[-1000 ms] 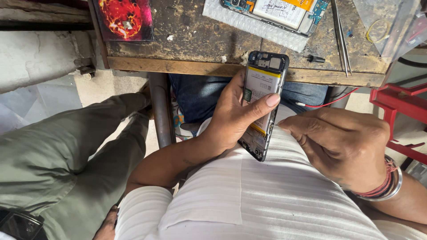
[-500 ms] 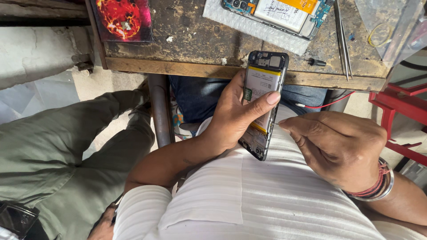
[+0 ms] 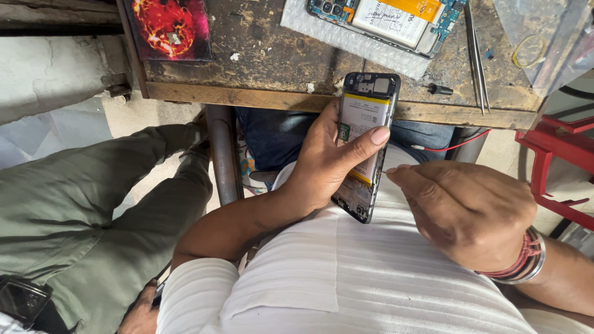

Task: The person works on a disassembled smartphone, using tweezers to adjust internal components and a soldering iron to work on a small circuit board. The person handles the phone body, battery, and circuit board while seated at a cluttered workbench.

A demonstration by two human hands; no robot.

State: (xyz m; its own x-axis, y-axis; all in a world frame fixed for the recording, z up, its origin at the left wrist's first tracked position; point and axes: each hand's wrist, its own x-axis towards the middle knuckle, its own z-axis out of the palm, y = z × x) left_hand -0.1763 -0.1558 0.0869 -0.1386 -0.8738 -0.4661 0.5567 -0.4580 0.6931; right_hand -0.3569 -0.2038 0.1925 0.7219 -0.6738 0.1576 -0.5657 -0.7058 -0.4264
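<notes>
The left hand point(image 3: 328, 161) grips an opened phone point(image 3: 365, 142) with its back cover off, thumb laid across the yellow-edged battery and the fingers wrapped behind it, holding it tilted over the lap just in front of the wooden bench point(image 3: 278, 68). The right hand point(image 3: 464, 213) is curled closed beside the phone's right edge, pinching a thin pointed tool point(image 3: 382, 172) whose tip meets the frame (the tool is mostly hidden in the fingers, so its kind is unclear). On the bench lie a second opened phone point(image 3: 396, 21) on a pad of bubble wrap, tweezers point(image 3: 476, 59), a small black screwdriver bit point(image 3: 440, 89) and a red-patterned case point(image 3: 167, 28). Another person's olive-trousered legs point(image 3: 80, 210) sit to the left.
</notes>
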